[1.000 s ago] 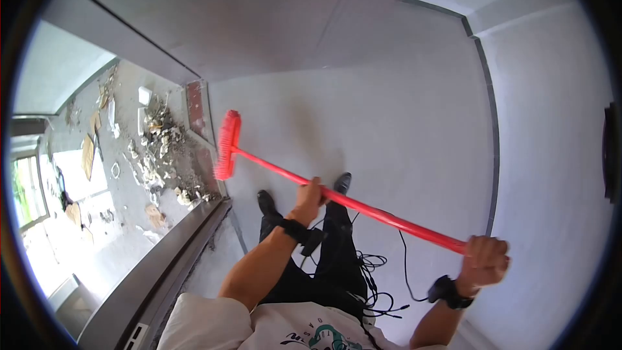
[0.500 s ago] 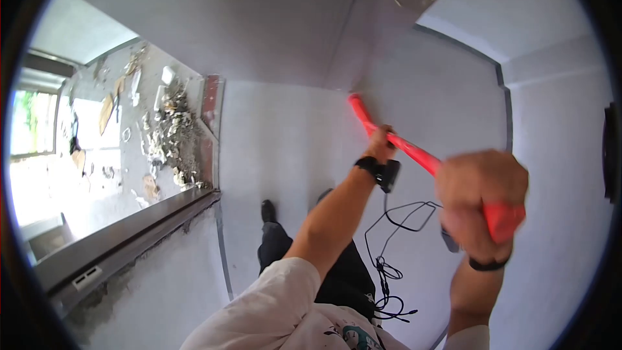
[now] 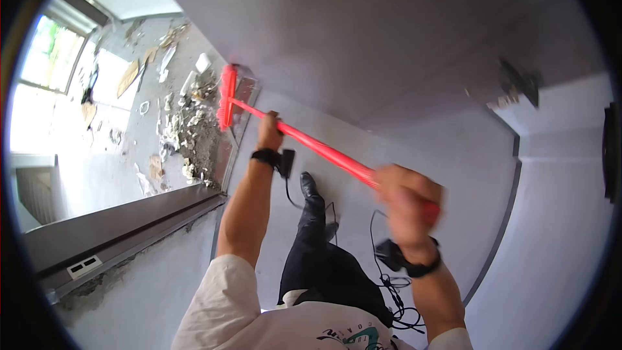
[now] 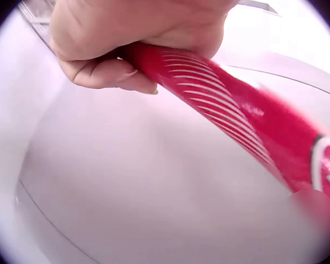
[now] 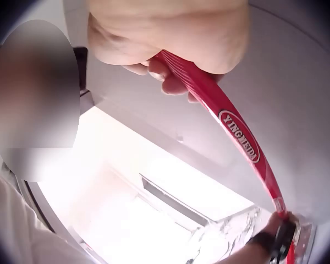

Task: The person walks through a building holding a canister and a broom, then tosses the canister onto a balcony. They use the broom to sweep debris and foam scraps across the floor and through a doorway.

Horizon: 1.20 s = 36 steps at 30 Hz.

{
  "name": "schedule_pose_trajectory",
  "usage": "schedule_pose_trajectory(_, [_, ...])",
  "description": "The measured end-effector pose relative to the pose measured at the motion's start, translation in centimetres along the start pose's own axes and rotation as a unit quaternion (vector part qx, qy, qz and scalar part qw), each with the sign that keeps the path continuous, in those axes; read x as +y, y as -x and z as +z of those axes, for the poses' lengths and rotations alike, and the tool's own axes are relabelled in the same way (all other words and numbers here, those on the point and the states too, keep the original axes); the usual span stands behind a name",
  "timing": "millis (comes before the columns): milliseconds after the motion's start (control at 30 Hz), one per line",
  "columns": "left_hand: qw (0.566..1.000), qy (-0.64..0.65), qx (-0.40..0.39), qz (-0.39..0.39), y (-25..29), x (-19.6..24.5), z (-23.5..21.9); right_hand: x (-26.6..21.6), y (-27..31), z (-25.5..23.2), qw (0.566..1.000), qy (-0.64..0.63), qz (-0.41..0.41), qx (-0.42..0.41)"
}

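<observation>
A red broom slants across the head view, its bristled head [image 3: 228, 98] by the doorway sill beside a debris heap [image 3: 188, 120]. My left hand [image 3: 270, 131] grips the shaft [image 3: 321, 149] a short way above the broom head. Around the top end curls my right hand [image 3: 409, 198], blurred by motion. In the left wrist view, the fingers [image 4: 107, 74] wrap a striped stretch of the red handle [image 4: 220, 104]. The right wrist view has the palm [image 5: 170, 33] over the handle [image 5: 236, 132], which bears an oval YINGMEIDA label, with the left hand farther down.
A large grey door panel [image 3: 389, 39] stands ahead. Beyond the doorway, cardboard pieces [image 3: 128, 78] and rubbish litter another room's floor. A low grey ledge [image 3: 123, 227] runs along the left. Black cables [image 3: 398, 298] dangle by my legs. White wall [image 3: 564, 220] rises at right.
The broom head swung right, out of sight near the door panel, then back left to the sill by the debris. Both hands kept their hold, and the head view shifted toward the door.
</observation>
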<state>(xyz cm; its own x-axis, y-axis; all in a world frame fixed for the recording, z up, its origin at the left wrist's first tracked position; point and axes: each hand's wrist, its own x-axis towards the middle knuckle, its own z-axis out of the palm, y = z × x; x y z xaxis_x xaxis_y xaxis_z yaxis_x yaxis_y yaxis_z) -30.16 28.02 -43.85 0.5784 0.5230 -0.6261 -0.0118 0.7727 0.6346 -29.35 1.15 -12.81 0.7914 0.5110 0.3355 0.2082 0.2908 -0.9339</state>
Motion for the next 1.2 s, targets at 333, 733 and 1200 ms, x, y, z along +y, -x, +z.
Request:
schedule_pose_trajectory(333, [0.924, 0.211, -0.057, -0.313, 8.4, 1.7, 14.8, -11.2, -20.6, 8.1, 0.986, 0.076, 0.058, -0.136])
schedule_pose_trajectory(733, [0.942, 0.301, 0.082, -0.120, -7.2, 11.5, 1.8, 1.3, -21.1, 20.7, 0.959, -0.030, 0.027, -0.282])
schedule_pose_trajectory(1200, [0.924, 0.378, -0.024, -0.060, 5.5, 16.4, 10.3, -11.9, -27.7, 13.3, 0.907, -0.055, -0.040, -0.416])
